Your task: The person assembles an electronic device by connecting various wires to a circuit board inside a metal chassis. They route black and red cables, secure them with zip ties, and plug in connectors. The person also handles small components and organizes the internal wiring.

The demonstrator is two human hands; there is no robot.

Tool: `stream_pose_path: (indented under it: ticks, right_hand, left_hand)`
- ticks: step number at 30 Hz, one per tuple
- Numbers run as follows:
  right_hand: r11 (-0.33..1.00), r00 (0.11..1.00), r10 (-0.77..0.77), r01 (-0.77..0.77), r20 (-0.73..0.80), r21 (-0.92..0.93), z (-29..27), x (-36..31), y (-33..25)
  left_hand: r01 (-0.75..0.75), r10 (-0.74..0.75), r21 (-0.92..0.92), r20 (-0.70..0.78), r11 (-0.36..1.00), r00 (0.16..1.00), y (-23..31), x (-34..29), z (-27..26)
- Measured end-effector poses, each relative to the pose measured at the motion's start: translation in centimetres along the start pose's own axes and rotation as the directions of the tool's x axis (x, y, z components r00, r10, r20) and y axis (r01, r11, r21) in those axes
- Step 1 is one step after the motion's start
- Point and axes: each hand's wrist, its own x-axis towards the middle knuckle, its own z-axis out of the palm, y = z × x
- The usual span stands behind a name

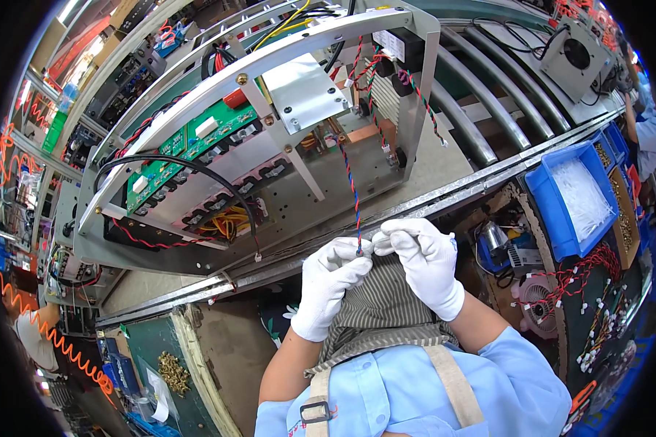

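A twisted red, blue and black wire (pixel 352 186) hangs from the metal-framed electrical unit (pixel 386 191) in front of me. White gloves cover both hands. The fingers of my left hand (pixel 328 284) pinch the wire's lower end. Close beside it, my right hand (pixel 424 264) is closed at the fingertips, next to that same wire end; whatever is between these fingertips is too small to make out. Inside the unit sit a green circuit board (pixel 186 149) and a bright metal plate (pixel 301 89). A black cable (pixel 189 166) loops down across the unit's front left.
Metal rollers (pixel 488 102) run to the right of the unit. At the right stand a blue bin (pixel 554 204) of white strips and a bundle of red wires (pixel 587 266). Brass-coloured screws (pixel 173 373) lie at the lower left, near an orange coiled hose (pixel 58 342).
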Motion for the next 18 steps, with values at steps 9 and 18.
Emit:
stream_pose_path:
  ticks: [9, 18]
  right_hand:
    - [0.989, 0.991, 0.129, -0.132, 0.040, 0.071, 0.0, 0.3, -0.5]
    - [0.981, 0.974, 0.185, -0.190, 0.130, 0.027, 0.1, 1.5, -1.0]
  left_hand:
    - [0.025, -0.025, 0.024, -0.020, 0.999, 0.999, -0.3, 0.4, 0.3]
    - [0.022, -0.017, 0.149, -0.035, 0.989, 0.999, 0.4, 0.1, 0.6]
